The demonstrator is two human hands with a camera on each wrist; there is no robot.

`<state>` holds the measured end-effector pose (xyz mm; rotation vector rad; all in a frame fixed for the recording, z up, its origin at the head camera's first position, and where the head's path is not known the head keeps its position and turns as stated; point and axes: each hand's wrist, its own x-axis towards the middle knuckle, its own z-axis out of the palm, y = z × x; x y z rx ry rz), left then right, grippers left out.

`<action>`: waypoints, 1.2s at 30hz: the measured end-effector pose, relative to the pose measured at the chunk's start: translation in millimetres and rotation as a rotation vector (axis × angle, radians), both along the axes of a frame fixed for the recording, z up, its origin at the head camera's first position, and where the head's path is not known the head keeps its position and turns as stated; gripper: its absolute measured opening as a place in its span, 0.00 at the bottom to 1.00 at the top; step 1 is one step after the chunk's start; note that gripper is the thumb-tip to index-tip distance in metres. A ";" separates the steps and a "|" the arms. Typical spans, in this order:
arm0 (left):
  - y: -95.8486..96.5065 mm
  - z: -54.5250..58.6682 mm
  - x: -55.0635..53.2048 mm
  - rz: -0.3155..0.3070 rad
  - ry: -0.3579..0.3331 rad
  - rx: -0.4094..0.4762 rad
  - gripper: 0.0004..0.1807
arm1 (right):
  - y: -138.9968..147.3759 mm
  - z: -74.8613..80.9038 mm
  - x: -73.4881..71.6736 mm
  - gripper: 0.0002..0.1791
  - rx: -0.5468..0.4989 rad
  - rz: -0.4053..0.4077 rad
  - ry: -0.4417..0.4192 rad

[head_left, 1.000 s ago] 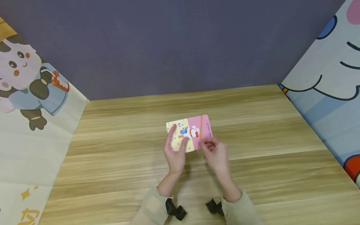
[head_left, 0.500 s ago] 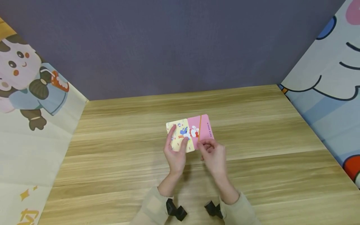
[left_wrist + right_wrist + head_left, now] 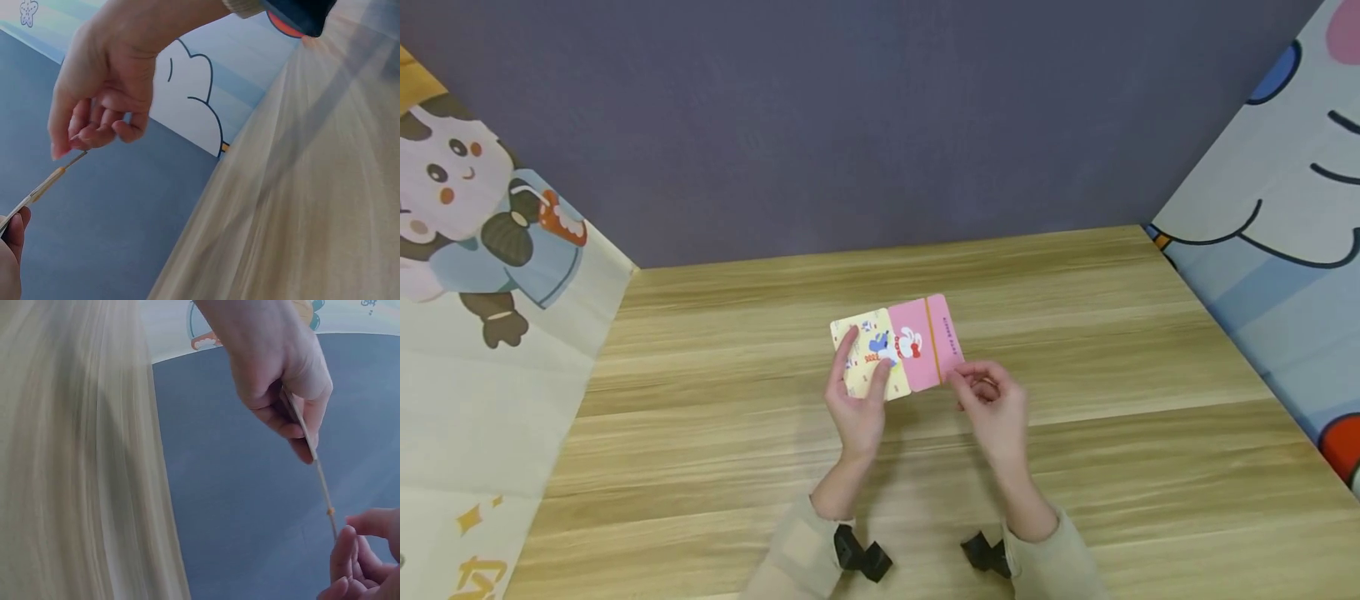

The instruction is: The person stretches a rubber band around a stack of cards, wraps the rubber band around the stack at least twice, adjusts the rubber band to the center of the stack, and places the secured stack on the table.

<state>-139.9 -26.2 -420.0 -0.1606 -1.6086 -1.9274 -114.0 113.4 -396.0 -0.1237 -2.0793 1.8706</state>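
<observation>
A thin, flat notebook [image 3: 901, 350], yellow at left and pink at right with cartoon animals, is held tilted above the table. An orange elastic band [image 3: 933, 340] runs across its pink part, parallel to the right edge. My left hand [image 3: 856, 421] grips the yellow part, thumb across the front and other fingers behind. My right hand [image 3: 1000, 412] has curled fingers, with thumb and forefinger pinching the lower right corner of the pink part. Seen edge-on in the right wrist view, the notebook [image 3: 301, 422] runs from the left hand [image 3: 281, 369] toward the right fingertips [image 3: 347, 532].
A wood-grain table [image 3: 715, 433] lies beneath both hands. The dark blue-grey panel [image 3: 880, 125] stands behind it, with cartoon-printed walls at left [image 3: 482, 375] and right [image 3: 1262, 250]. Black wrist devices [image 3: 861, 554] sit at both sleeve cuffs.
The right fingers have moved right from the band's lower end to the pink corner. The band, slanted half a second ago, now lies straight. Notebook and left hand have shifted slightly left and away.
</observation>
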 end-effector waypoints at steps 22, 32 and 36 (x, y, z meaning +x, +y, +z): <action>2.8 7.0 1.8 -0.019 -0.007 0.054 0.28 | 20.2 -88.2 -24.1 0.09 -0.251 0.169 -0.051; 10.9 26.2 10.3 -0.027 -0.017 0.038 0.27 | 11.5 -110.8 -27.0 0.15 -0.317 0.153 -0.132; 10.5 24.5 9.3 -0.021 0.004 0.014 0.27 | 11.4 -113.9 -27.8 0.17 -0.357 0.152 -0.145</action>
